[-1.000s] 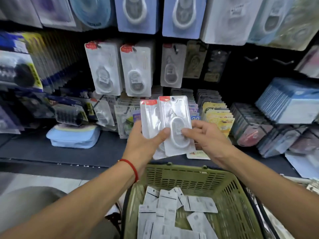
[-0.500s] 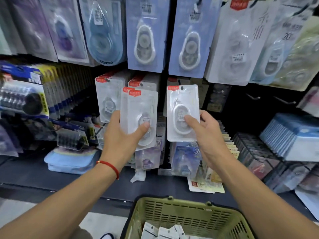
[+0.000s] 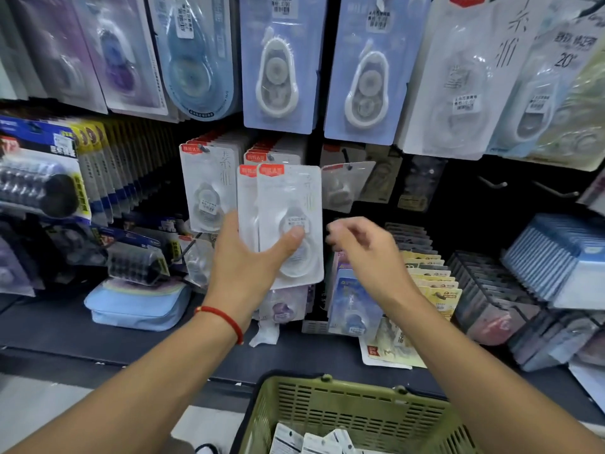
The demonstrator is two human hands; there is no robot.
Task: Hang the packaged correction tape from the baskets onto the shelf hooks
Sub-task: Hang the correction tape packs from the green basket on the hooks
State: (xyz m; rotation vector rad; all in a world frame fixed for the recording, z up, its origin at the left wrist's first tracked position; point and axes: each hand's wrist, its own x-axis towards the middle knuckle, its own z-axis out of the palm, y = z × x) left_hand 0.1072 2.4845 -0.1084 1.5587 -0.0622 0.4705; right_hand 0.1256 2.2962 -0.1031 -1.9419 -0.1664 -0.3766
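Two white correction tape packs (image 3: 289, 224) with red header tabs are held upright and overlapped in the left hand (image 3: 250, 260), the thumb pressed on the front blister and the fingers hidden behind; they are raised at the centre of the view. At three o'clock of them, the right hand (image 3: 363, 250) is seen with fingers loosely curled and nothing grasped. At one o'clock of that hand, a single pack (image 3: 343, 186) is hung tilted on a shelf hook. At six o'clock, more packs are contained in the green basket (image 3: 343, 411). A red cord (image 3: 222, 317) is worn on the left wrist.
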